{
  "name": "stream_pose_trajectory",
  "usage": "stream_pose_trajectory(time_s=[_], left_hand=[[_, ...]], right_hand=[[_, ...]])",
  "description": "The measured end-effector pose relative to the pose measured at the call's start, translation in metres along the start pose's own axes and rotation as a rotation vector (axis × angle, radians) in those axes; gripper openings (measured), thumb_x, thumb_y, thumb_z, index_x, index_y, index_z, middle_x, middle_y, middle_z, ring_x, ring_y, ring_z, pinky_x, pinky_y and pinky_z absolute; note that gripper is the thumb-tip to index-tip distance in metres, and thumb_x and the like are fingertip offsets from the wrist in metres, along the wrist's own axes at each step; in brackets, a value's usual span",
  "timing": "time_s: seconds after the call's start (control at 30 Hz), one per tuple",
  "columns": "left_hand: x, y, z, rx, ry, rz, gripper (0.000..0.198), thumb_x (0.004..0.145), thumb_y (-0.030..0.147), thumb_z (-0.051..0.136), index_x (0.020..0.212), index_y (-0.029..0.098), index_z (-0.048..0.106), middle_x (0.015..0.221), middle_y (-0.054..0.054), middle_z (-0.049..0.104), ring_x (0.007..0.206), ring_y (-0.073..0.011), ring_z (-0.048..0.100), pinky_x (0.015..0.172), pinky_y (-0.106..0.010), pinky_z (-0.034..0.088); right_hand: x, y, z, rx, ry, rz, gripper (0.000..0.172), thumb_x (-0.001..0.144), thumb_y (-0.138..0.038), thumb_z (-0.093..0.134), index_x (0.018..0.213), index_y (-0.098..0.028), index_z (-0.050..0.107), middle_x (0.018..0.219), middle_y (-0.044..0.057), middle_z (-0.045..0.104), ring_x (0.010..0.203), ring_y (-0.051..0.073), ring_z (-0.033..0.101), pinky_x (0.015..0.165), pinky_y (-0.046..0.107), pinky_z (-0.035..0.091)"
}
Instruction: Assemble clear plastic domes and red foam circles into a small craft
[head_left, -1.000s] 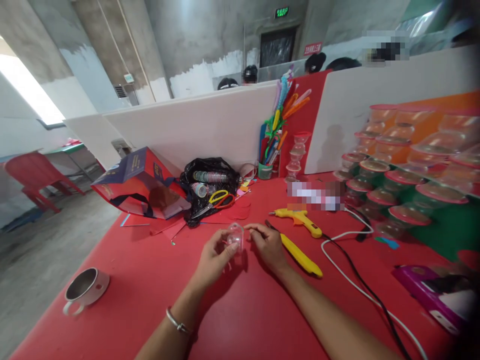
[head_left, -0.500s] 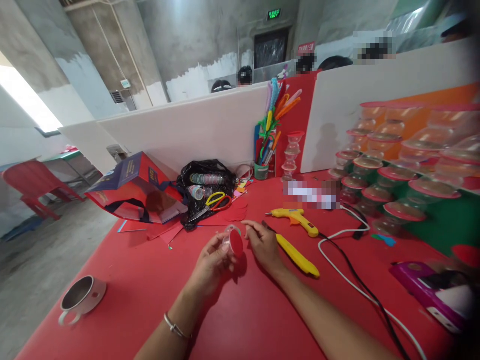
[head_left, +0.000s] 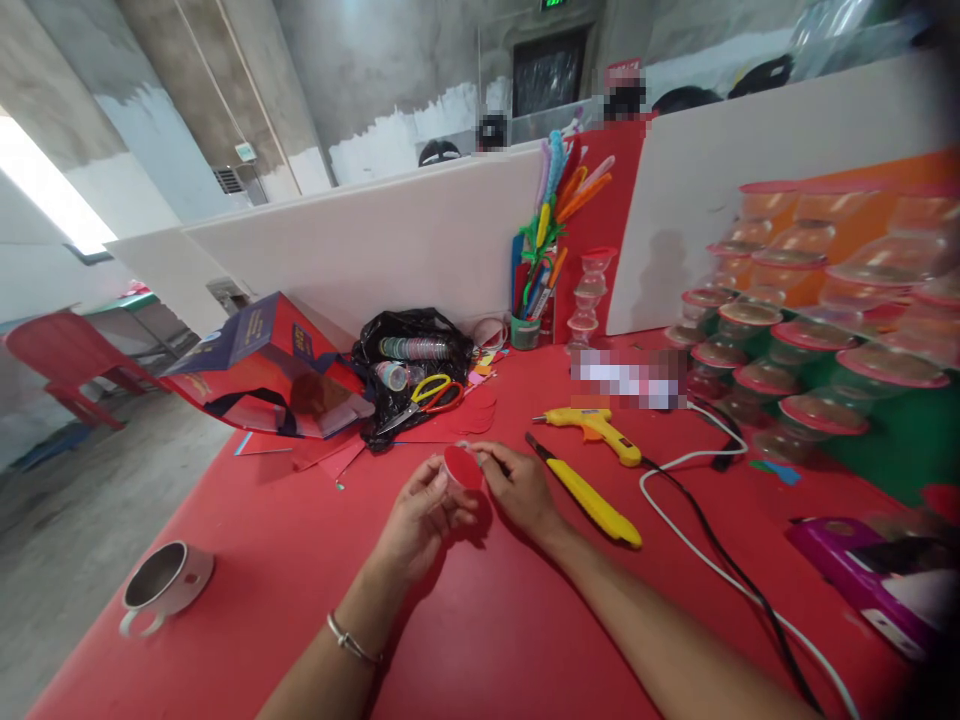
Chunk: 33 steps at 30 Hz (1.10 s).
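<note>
In the middle of the head view, my left hand [head_left: 424, 505] is closed around a small clear plastic cup [head_left: 452, 492] with a red round disc [head_left: 463, 468] over the end that faces me. Across from it, my right hand [head_left: 517, 485] has its thumb and forefinger pinched at the far right rim of the same cup. The cup's far end is mostly hidden behind the disc and my fingers. Just right of my right hand lies a yellow utility knife [head_left: 592, 500]. Beyond that rests a yellow glue gun [head_left: 589, 430] with a black cord.
Yellow-and-red-handled scissors [head_left: 424, 405] lie against a black plastic bag [head_left: 375, 340]. A red-blue paper bag [head_left: 262, 370] is at left, a mug [head_left: 169, 585] at the table's left edge. Stacked clear cups [head_left: 810, 330] stand right, near a white cable [head_left: 675, 530] and purple device [head_left: 855, 570].
My right fingers have come to the cup's rim from a small distance away. The red disc has turned upward and the cup has moved slightly left. The view has tipped down a little.
</note>
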<state>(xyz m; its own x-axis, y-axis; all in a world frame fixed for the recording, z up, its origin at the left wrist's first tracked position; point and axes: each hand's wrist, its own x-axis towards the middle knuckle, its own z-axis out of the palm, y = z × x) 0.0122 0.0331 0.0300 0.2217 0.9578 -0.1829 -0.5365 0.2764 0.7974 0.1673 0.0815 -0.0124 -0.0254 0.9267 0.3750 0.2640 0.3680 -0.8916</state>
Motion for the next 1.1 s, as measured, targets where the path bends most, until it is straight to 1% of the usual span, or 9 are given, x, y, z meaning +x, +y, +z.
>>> stream_pose_trajectory(time_s=[0.13,0.27,0.33,0.47,0.57,0.67,0.77,0.93,1.1], left_hand=[[0.000,0.000,0.001,-0.061,0.031,-0.020,0.040,0.074,0.037,0.080,0.099,0.016,0.058,0.073,-0.001,0.068,0.065,-0.0142,0.068,0.060,-0.023,0.054],[0.002,0.000,-0.001,-0.102,0.077,-0.052,0.030,0.075,0.032,0.077,0.093,0.016,0.060,0.075,-0.002,0.068,0.066,-0.0129,0.067,0.061,-0.022,0.053],[0.003,0.001,-0.002,-0.121,0.098,-0.054,0.027,0.074,0.030,0.077,0.089,0.015,0.060,0.074,-0.003,0.068,0.066,-0.0127,0.067,0.062,-0.022,0.053],[0.005,0.002,-0.002,-0.088,0.138,-0.046,0.028,0.070,0.029,0.079,0.085,0.015,0.060,0.071,-0.002,0.068,0.066,-0.0130,0.067,0.060,-0.021,0.053],[0.004,0.000,0.001,-0.003,0.142,-0.018,0.034,0.069,0.031,0.080,0.090,0.015,0.060,0.069,-0.002,0.068,0.060,-0.0121,0.065,0.057,-0.021,0.051],[0.000,-0.004,0.005,0.077,0.111,0.010,0.039,0.070,0.035,0.080,0.097,0.016,0.059,0.067,-0.001,0.067,0.053,-0.0125,0.062,0.052,-0.023,0.048],[-0.003,-0.009,0.008,0.114,0.092,0.022,0.042,0.069,0.035,0.081,0.100,0.018,0.060,0.068,0.000,0.067,0.050,-0.0123,0.060,0.051,-0.024,0.046],[0.000,-0.016,0.006,0.276,0.139,0.093,0.047,0.063,0.034,0.086,0.099,0.017,0.062,0.070,0.000,0.066,0.051,-0.0082,0.055,0.050,-0.019,0.039],[0.003,-0.018,0.004,0.514,0.150,0.260,0.040,0.065,0.030,0.082,0.097,0.017,0.063,0.067,0.001,0.061,0.057,-0.0124,0.058,0.056,-0.025,0.047]], right_hand=[[-0.002,-0.001,0.000,0.016,-0.034,-0.032,0.028,0.086,-0.030,0.050,0.099,-0.024,0.074,0.100,0.005,0.077,0.090,0.021,0.072,0.086,0.034,0.054],[-0.002,-0.005,-0.002,0.060,-0.053,-0.027,0.028,0.087,-0.033,0.050,0.097,-0.023,0.074,0.102,0.006,0.076,0.093,0.021,0.071,0.085,0.034,0.054],[-0.001,-0.008,-0.004,0.080,-0.043,-0.008,0.030,0.088,-0.035,0.048,0.099,-0.021,0.073,0.099,0.006,0.077,0.086,0.020,0.071,0.080,0.032,0.055],[0.000,-0.010,-0.006,0.095,0.007,0.066,0.035,0.088,-0.038,0.047,0.104,-0.019,0.071,0.074,0.003,0.072,0.061,0.016,0.063,0.056,0.026,0.050],[0.001,-0.009,-0.007,0.081,0.043,0.097,0.038,0.088,-0.041,0.045,0.104,-0.018,0.071,0.064,0.001,0.066,0.056,0.016,0.059,0.052,0.025,0.047],[0.001,-0.007,-0.006,0.044,0.068,0.103,0.038,0.088,-0.041,0.045,0.103,-0.018,0.071,0.066,0.001,0.066,0.060,0.017,0.061,0.056,0.026,0.048],[0.001,-0.004,-0.004,-0.014,0.096,0.093,0.038,0.087,-0.039,0.045,0.105,-0.019,0.071,0.077,0.004,0.071,0.069,0.019,0.065,0.065,0.029,0.051],[0.002,0.003,-0.002,-0.112,0.118,0.077,0.038,0.086,-0.036,0.044,0.107,-0.020,0.071,0.094,0.008,0.075,0.082,0.023,0.068,0.076,0.034,0.053],[0.000,0.003,0.001,-0.161,0.111,0.067,0.035,0.086,-0.033,0.045,0.107,-0.022,0.071,0.105,0.007,0.075,0.092,0.024,0.069,0.084,0.037,0.051]])
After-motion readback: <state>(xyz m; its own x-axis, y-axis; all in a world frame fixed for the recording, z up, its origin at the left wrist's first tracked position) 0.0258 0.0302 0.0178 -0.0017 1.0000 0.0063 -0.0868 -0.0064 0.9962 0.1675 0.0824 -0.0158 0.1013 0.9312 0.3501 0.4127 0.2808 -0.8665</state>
